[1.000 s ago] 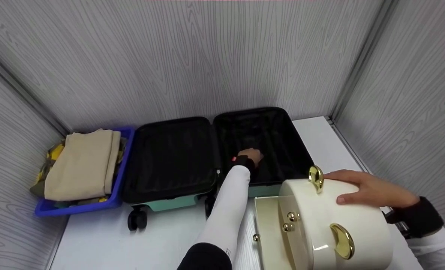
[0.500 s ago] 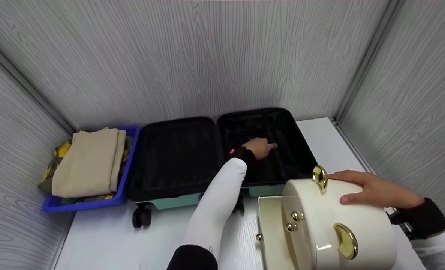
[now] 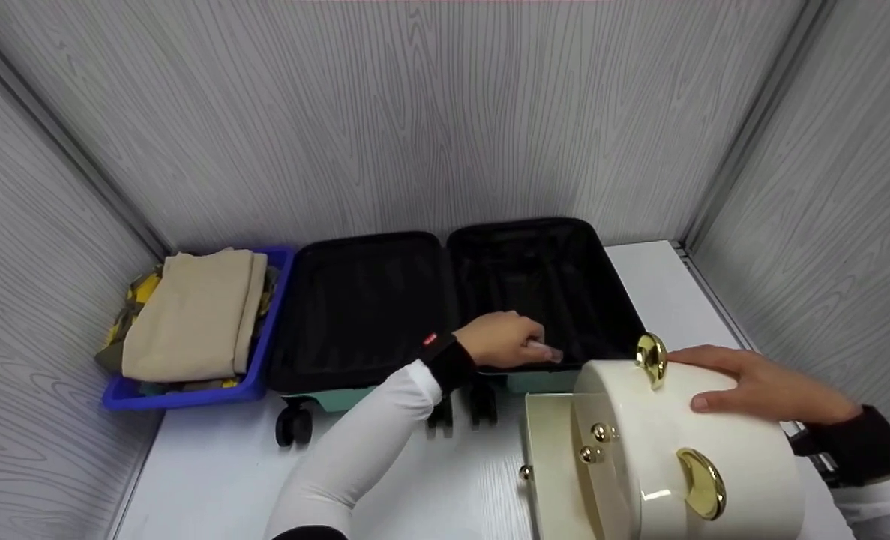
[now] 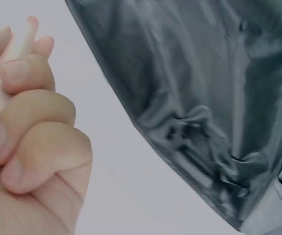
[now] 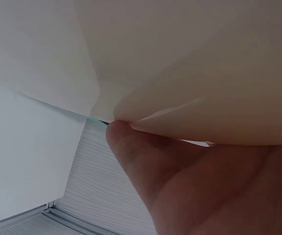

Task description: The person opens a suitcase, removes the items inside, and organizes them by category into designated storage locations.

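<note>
My left hand [image 3: 501, 339] is over the near edge of the open suitcase's right half [image 3: 564, 292]. Its fingers are curled round a slim pale stick-like tube [image 4: 19, 46], whose exact kind I cannot tell. On the right, my right hand [image 3: 759, 386] rests on the rounded cream storage box [image 3: 669, 420], fingers extended. In the right wrist view, that hand's thumb lies along the underside of the box's glossy surface [image 5: 189, 58]. Gold handles [image 3: 702, 484] mark the box, and a drawer [image 3: 553, 450] projects from its left side.
The suitcase's left half [image 3: 373, 300] lies flat beside the right one, with wheels [image 3: 293, 425] toward me. A blue basket [image 3: 265, 360] with a folded beige cloth [image 3: 197, 315] and patterned fabric stands at the left. Grey wood-grain walls [image 3: 385, 112] enclose the table.
My left hand has come up from inside the suitcase's right half toward its near edge, carrying the slim tube. My right hand has stayed on the box. The head view has shifted slightly.
</note>
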Tool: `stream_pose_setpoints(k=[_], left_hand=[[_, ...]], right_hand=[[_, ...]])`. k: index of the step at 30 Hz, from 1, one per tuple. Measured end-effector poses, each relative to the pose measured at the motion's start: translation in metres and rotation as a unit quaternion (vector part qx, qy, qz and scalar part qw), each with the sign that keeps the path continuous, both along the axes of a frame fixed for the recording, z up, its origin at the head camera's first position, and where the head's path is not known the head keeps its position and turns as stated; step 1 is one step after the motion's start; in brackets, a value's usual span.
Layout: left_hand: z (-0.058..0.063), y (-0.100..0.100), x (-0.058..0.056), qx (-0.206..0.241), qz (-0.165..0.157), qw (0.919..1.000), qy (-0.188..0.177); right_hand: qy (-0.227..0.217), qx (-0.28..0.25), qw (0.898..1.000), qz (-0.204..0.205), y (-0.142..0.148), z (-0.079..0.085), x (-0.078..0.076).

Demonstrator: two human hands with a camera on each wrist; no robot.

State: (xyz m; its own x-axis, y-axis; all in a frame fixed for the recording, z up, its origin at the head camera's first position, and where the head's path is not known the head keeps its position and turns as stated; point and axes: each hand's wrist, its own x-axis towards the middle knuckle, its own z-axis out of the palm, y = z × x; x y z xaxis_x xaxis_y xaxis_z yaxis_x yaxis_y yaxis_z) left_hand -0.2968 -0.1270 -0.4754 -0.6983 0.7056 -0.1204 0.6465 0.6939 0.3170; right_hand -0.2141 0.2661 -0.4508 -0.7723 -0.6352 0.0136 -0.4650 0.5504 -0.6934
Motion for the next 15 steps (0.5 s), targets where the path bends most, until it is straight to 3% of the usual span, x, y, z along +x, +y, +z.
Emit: stream_pose_setpoints(k=[6,9,12,15], left_hand=[[-0.005,0.004,0.059,0.0,-0.068,0.9975,-0.017],[-0.012,0.009,0.084,-0.012,-0.108,0.994,-0.008],[-0.02,0.016,0.1,-0.031,-0.142,0.9888,0.033],[-0.03,0.021,0.109,-0.038,-0.178,0.9808,0.069]], right_hand=[[0.01,-0.014,1.0,0.006,0.005,0.0,-0.004],[0.009,-0.011,1.0,0.005,0.006,-0.001,-0.005],[0.003,-0.007,1.0,0.0,0.007,-0.003,-0.006],[0.002,-0.006,1.0,-0.001,0.007,-0.006,-0.007]])
